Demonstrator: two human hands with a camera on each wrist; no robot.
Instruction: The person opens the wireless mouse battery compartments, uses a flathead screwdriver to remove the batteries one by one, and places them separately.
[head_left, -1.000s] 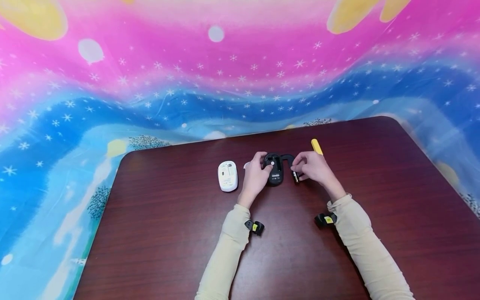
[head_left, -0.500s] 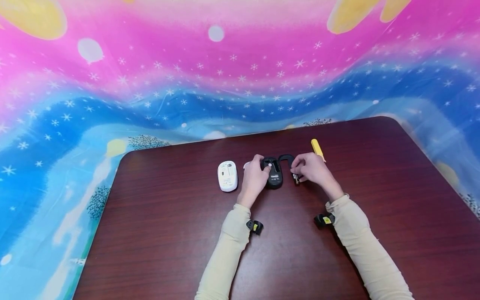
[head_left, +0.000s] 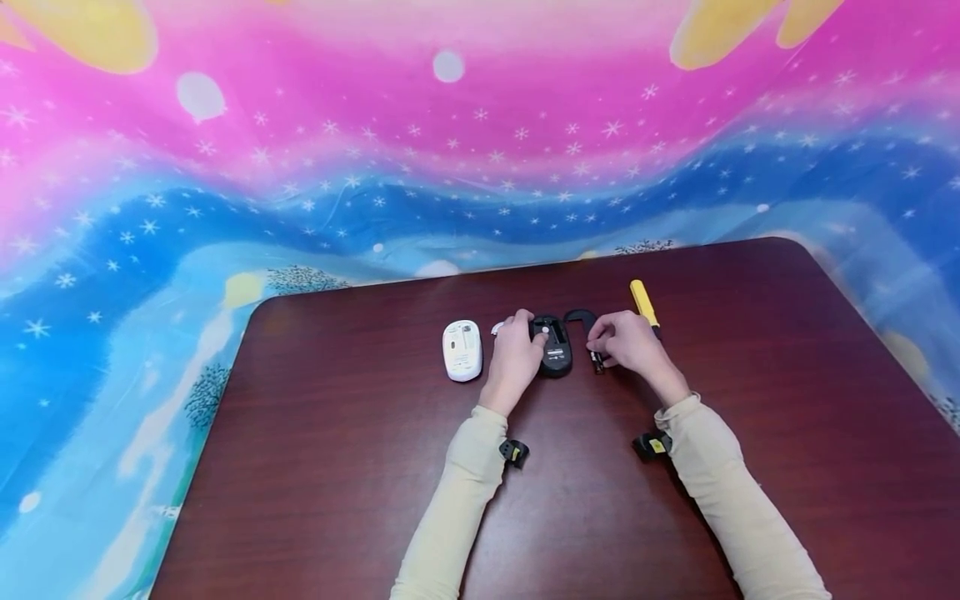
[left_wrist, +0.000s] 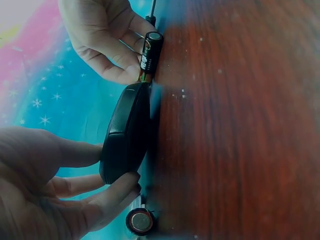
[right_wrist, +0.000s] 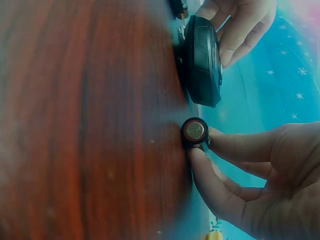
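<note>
My left hand (head_left: 516, 354) holds a black computer mouse (head_left: 555, 358) with its underside up, the thumb on the underside. An open battery slot shows in that underside. To the right, my right hand (head_left: 630, 340) pinches a battery (right_wrist: 194, 131) between thumb and finger at the table surface. The same battery (left_wrist: 151, 52) shows its dark wrapper and one metal end in the left wrist view. A curved black cover (head_left: 579, 316) lies between the mouse and my right hand. Beneath my left hand, another battery (left_wrist: 140, 221) shows end-on.
A white mouse (head_left: 462, 350) lies underside up to the left of my left hand. A small white piece (head_left: 497, 329), partly hidden, is beside that hand. Behind my right hand lies a yellow-handled screwdriver (head_left: 642, 302). A patterned cloth (head_left: 450, 200) hangs behind the table (head_left: 360, 433).
The black mouse has come slightly nearer to me in my left hand. My right hand keeps its pinch on the battery, almost in place. The head view has shifted a little.
</note>
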